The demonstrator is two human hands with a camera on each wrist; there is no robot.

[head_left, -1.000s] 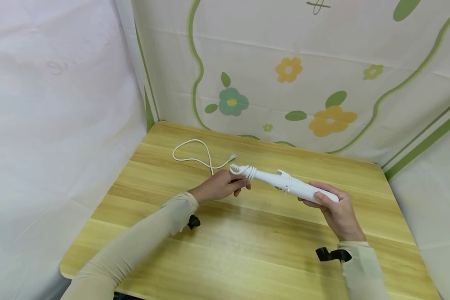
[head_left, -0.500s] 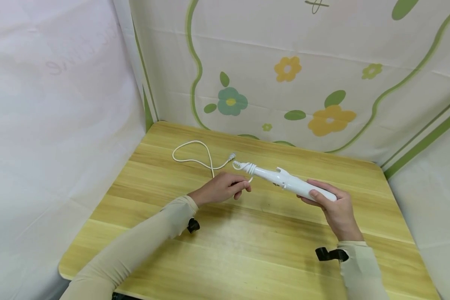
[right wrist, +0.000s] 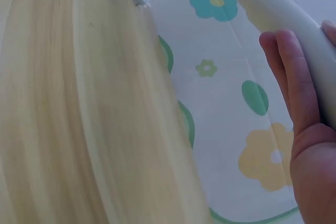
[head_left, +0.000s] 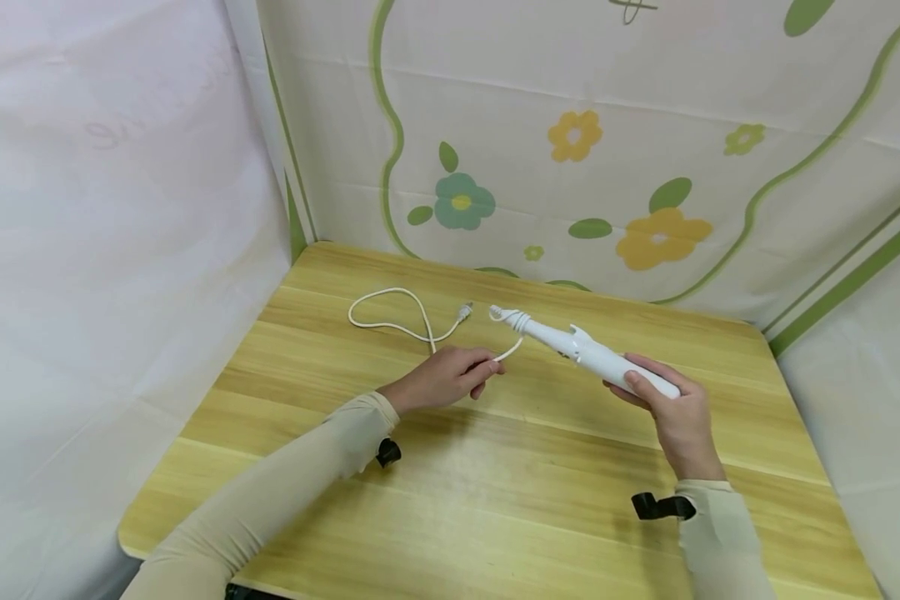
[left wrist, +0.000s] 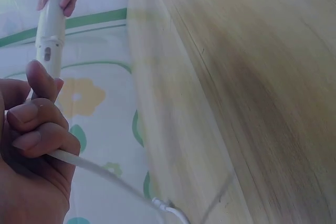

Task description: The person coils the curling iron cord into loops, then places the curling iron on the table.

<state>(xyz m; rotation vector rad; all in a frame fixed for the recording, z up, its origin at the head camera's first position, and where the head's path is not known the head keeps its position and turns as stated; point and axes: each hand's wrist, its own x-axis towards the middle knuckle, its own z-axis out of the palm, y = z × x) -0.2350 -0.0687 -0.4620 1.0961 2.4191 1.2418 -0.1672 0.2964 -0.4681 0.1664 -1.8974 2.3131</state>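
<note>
A white curling iron (head_left: 547, 335) is held above the table, its narrow handle pointing up and left. My right hand (head_left: 681, 421) grips its thick rounded end, thumb on top; the right wrist view shows straight-looking fingers along the iron's barrel (right wrist: 299, 22). Several turns of the white cord (head_left: 521, 321) wrap the handle near its tip. From these turns a short slack length runs to my left hand (head_left: 450, 375), which pinches it between thumb and fingers. A small switch (left wrist: 47, 54) shows on the handle in the left wrist view.
The rest of the cord lies in a loop (head_left: 388, 323) on the wooden table (head_left: 540, 500), behind my left hand. Its plug (head_left: 465, 312) rests near the table's back edge. Flower-printed cloth (head_left: 510, 100) hangs behind, with white cloth (head_left: 120, 250) at the left.
The handle tip has moved up and right, away from my left hand. Between them a longer stretch of unwound cord now shows. The cord loop on the table has shifted slightly.
</note>
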